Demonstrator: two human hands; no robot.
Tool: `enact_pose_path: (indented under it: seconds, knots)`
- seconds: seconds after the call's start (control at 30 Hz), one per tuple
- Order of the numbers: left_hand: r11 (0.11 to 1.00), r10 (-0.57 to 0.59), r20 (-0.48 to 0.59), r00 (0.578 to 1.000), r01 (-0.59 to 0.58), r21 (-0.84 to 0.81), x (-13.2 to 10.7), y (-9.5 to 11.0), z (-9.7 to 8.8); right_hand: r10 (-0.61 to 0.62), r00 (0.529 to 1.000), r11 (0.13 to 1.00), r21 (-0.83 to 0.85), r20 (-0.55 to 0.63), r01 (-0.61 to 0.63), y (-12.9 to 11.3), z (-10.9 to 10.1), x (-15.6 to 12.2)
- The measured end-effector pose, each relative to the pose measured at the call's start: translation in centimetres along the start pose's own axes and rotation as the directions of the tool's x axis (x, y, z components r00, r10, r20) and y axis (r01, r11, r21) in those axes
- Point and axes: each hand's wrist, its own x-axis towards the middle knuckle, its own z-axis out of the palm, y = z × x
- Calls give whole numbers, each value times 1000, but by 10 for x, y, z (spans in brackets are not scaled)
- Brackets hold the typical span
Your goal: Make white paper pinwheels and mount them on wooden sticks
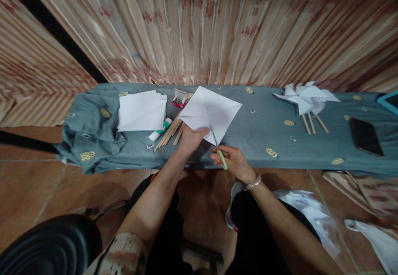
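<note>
My left hand [190, 137] pinches the near corner of a creased white paper square [209, 111], holding it tilted above the grey-blue cloth [261, 142]. My right hand [231, 161] is closed round green-handled scissors [219, 148], whose blades reach into the paper's lower edge along a fold line. Just left of my left hand lie several wooden sticks [169, 133] and a white glue tube with a green cap [160, 131].
A stack of white paper sheets [141, 110] and a small red box of pins [179, 100] lie at the left. Paper pinwheels on sticks [306, 101], a black phone [365, 136] and a tablet corner [388, 101] lie at the right. Paper scraps [311, 213] litter the floor.
</note>
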Motion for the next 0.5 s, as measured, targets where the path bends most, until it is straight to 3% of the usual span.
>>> enact_pose_path:
  seconds: [0.5]
  knots:
    - [999,-28,28,999,27,20,-5,-1,1,-23,1000,1000,-3,-14,23,2,-1,2]
